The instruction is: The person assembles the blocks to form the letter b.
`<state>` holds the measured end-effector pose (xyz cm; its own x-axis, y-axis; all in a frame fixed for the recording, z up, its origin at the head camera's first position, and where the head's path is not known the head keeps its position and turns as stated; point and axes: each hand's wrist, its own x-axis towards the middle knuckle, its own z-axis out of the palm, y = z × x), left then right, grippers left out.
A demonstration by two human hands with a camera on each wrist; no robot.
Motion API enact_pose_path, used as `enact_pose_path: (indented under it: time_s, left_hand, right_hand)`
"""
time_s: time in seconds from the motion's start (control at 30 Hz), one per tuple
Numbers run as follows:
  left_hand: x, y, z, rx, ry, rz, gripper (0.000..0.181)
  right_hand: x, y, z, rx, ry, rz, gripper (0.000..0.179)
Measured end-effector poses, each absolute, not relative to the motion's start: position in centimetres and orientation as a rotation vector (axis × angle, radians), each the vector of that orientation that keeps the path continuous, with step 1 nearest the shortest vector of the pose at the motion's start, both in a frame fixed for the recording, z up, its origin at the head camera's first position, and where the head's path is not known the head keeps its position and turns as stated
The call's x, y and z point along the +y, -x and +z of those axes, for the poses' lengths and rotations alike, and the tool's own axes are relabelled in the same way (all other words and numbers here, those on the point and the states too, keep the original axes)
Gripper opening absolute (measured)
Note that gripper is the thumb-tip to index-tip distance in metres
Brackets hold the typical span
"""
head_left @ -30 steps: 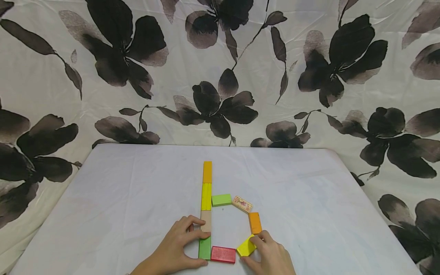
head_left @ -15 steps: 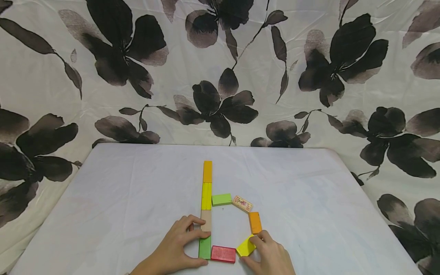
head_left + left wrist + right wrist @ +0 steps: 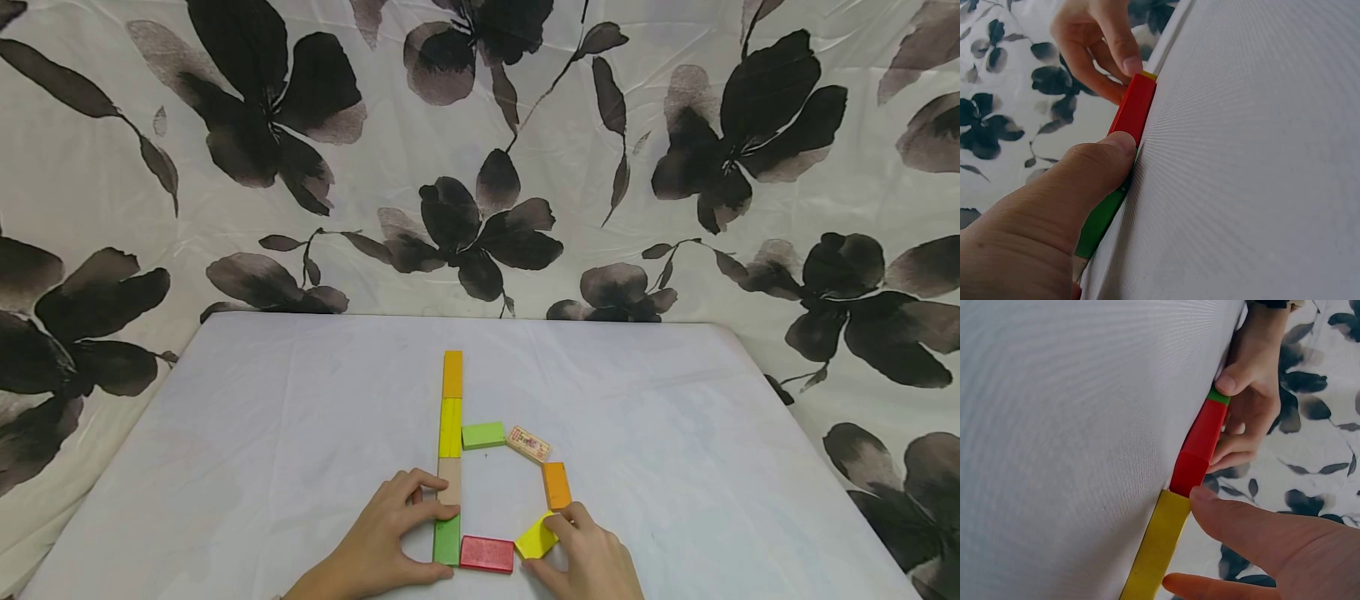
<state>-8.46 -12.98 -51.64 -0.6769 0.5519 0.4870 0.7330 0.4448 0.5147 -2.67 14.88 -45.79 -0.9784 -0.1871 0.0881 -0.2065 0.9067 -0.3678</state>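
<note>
My left hand spans the dark green block at the bottom of a straight upright row, thumb at its near end and a finger at its far end. Other fingers of that hand touch the beige block above it. My right hand pinches a slanted yellow block between thumb and fingers. Between the hands lies the red block, one end at the green block and the other at the yellow one. In the left wrist view, the left thumb sits where red and green meet.
Further up the row lie another yellow block and a yellow-orange one. A light green block, a printed beige block and an orange block curve round to the right. All lie on a white-covered table before a flowered cloth.
</note>
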Motion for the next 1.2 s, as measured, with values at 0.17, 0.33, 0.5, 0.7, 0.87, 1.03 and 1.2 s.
enact_pose_path:
  time_s: [0.17, 0.33, 0.5, 0.7, 0.87, 1.03, 1.2]
  left_hand:
    - [-13.0, 8.5, -51.7, -2.442, 1.116, -1.051, 0.054]
    - [-13.0, 8.6, -51.7, -2.44, 1.117, -1.052, 0.054]
    - [-13.0, 8.6, -51.7, -2.424, 1.13, -1.051, 0.053]
    - [-13.1, 8.6, -51.8, -2.426, 1.128, -1.043, 0.053]
    - [-13.1, 8.6, -51.7, -2.422, 1.129, -1.035, 0.053]
    - [-13.1, 8.6, -51.7, -2.443, 1.12, -1.043, 0.054]
    - [-13.0, 8.5, -51.7, -2.444, 1.121, -1.054, 0.053]
  right_hand:
    - [14.9, 2.6, -45.9, -3.003, -0.318, 0.588, 0.04]
    - [14.9, 2.6, -45.9, -2.998, -0.322, 0.591, 0.04]
    - [14.8, 2.7, -45.9, -3.013, -0.317, 0.588, 0.04]
    - [15.2, 3.0, -45.4, -3.055, -0.29, 0.623, 0.04]
    - [16.6, 4.0, -44.4, -2.984, -0.299, 0.799, 0.028]
    - [18.7, 6.3, -43.7, -2.843, -0.31, 1.004, 0.017]
    - [20.9, 9.1, -44.4, -2.782, -0.392, 1.274, 0.019]
